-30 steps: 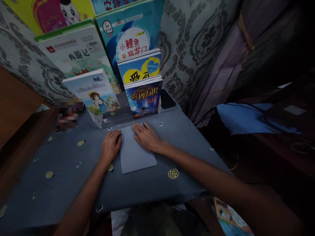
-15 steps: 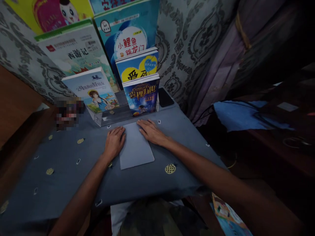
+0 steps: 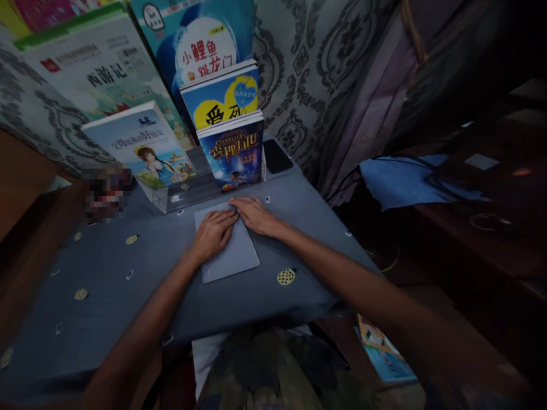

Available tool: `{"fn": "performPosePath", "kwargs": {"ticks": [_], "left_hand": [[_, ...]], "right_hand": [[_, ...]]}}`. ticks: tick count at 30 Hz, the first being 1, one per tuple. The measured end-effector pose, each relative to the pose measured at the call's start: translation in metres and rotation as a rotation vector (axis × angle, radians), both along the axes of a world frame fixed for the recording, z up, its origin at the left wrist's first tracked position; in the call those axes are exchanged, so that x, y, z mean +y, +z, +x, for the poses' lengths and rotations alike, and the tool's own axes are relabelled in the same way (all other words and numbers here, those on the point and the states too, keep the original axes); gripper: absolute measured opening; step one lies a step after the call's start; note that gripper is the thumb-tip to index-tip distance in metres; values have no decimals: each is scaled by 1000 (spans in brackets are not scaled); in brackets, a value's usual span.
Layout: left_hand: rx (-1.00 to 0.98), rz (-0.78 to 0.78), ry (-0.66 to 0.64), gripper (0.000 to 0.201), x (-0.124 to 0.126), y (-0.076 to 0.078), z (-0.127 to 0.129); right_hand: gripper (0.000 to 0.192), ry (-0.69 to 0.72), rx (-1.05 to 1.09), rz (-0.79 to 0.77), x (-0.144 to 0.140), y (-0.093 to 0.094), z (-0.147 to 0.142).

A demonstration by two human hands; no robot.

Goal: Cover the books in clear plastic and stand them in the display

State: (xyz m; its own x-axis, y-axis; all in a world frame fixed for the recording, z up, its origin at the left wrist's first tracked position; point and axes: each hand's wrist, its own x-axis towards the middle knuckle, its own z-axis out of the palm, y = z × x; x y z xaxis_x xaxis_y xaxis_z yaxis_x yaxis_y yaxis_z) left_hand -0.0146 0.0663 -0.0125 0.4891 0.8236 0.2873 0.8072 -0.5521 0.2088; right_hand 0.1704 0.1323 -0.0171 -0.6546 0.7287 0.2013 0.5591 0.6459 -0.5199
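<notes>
A flat pale grey sheet [image 3: 233,263] lies on the blue-grey tablecloth [image 3: 128,319] in front of a clear acrylic book stand [image 3: 188,196]. My left hand [image 3: 212,234] rests palm down on the middle of the sheet. My right hand [image 3: 255,214] lies flat over its far right corner, fingertips meeting the left hand's. Neither hand grips anything. Just behind the hands a dark blue starry book [image 3: 233,151] stands upright in the stand.
More books lean in rows behind: a yellow-and-blue one [image 3: 222,97], a pale one with a girl [image 3: 143,145], two large ones against the patterned wall. A black phone [image 3: 277,155] lies beside the stand. Curtain [image 3: 376,114] and blue cloth [image 3: 410,182] at right; another book [image 3: 382,353] on the floor.
My left hand has slid from the sheet's left edge onto its middle. My right hand has shifted to the far right corner. The view has panned right and down.
</notes>
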Motion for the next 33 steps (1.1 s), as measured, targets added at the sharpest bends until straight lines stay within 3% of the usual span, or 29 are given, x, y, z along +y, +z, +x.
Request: {"fn": "performPosePath", "kwargs": {"ticks": [10,21,33], "left_hand": [[-64,-42,-225,35,-29,5,11],[-84,-126,-365,38,-60,14,20],[-45,-24,-392,27,-64,14,23]], "right_hand": [[47,7,6,31,1,-6,-1],[45,0,-5,39,-1,-5,0],[42,19,7,90,-2,-9,0]]}}
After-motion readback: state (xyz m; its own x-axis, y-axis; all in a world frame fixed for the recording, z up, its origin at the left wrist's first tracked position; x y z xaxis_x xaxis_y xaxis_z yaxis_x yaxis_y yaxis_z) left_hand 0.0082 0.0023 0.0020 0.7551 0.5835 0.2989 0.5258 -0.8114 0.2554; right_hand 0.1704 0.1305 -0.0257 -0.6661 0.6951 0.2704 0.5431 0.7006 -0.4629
